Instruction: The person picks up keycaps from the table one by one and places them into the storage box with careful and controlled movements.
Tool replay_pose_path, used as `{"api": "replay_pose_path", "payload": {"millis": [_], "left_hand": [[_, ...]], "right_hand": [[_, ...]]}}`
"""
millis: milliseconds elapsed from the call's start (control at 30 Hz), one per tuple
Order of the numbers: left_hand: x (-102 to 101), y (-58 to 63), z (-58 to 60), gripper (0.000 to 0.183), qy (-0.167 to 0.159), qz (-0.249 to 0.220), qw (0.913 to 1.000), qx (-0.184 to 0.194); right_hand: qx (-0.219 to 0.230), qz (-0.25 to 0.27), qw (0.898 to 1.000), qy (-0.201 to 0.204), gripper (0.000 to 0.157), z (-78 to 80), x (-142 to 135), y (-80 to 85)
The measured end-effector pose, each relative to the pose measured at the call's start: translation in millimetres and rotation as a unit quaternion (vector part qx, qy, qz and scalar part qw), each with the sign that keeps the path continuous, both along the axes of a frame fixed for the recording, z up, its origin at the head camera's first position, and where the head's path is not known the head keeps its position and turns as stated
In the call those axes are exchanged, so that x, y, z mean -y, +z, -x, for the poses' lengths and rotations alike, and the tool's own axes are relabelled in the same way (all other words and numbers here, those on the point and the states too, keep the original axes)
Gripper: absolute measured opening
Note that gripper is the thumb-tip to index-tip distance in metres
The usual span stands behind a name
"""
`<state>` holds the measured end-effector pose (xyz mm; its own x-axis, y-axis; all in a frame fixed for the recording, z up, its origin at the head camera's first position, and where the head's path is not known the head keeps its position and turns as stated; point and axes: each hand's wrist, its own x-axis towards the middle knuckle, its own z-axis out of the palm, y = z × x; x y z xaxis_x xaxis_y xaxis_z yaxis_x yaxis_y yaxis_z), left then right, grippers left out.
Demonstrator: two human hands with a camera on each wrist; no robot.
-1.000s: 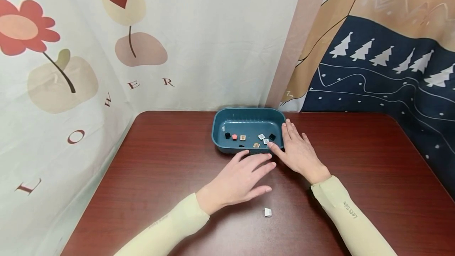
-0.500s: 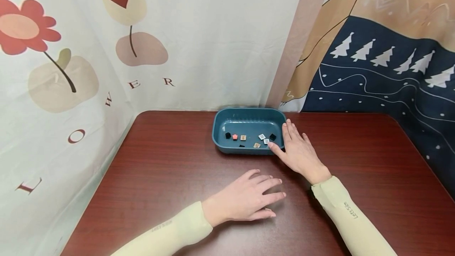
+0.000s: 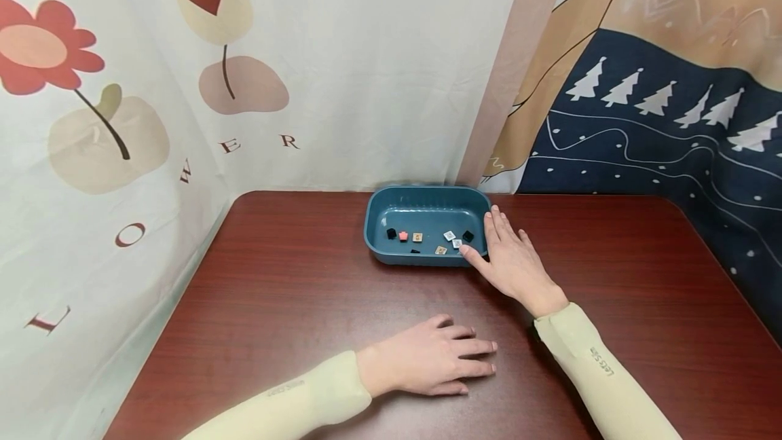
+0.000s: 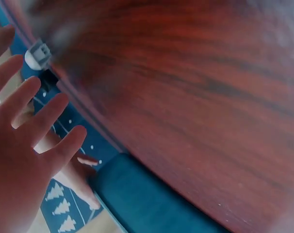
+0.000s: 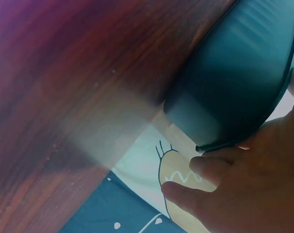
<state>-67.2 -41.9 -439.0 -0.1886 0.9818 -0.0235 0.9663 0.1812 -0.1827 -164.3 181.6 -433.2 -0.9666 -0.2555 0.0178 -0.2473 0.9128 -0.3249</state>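
Observation:
My left hand (image 3: 436, 357) is low over the table, palm down, its fingers spread and nearly straight. In the left wrist view a small white-and-grey keycap-like piece (image 4: 39, 55) shows close by the fingers; in the head view the hand covers it. My right hand (image 3: 513, 260) rests against the right end of a teal plastic bin (image 3: 427, 259), its fingers laid along the outer wall and its thumb over the front corner rim. The right wrist view shows those fingertips right at the bin's rim (image 5: 229, 147).
Inside the bin lie several small pieces: a black one (image 3: 392, 233), a pink one (image 3: 403, 236), a tan one (image 3: 417, 237) and a white one (image 3: 449, 235) among them. The bin stands by the back edge of the brown table (image 3: 293, 277), before a printed curtain (image 3: 366, 73).
My left hand has moved from the bin's front toward me and lowered over the white piece, which it now hides in the head view. The right hand and the bin have stayed put.

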Motion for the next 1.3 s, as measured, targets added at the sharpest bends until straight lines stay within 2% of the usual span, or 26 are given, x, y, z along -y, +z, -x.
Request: {"api": "replay_pose_path", "payload": {"millis": [100, 233, 633, 1300], "left_hand": [[-2, -2.7, -2.7, 0.04, -0.01, 0.011, 0.9998, -0.014], [-3, -5.7, -5.1, 0.029, -0.02, 0.002, 0.9991, -0.037], [0, -1.9, -6.0, 0.017, -0.041, -0.007, 0.9954, -0.086], [8, 2.1, -8.2, 0.014, -0.026, -0.019, 0.9969, -0.072]], "right_hand": [[-0.001, 0.001, 1.0, 0.0, 0.104, -0.4, 0, 0.3], [-0.002, 0.001, 1.0, 0.0, 0.104, -0.4, 0, 0.1], [0.001, 0.0, 1.0, -0.001, 0.104, 0.0, 0, 0.2], [-0.004, 0.001, 1.0, 0.001, 0.105, -1.2, 1, 0.3]]}}
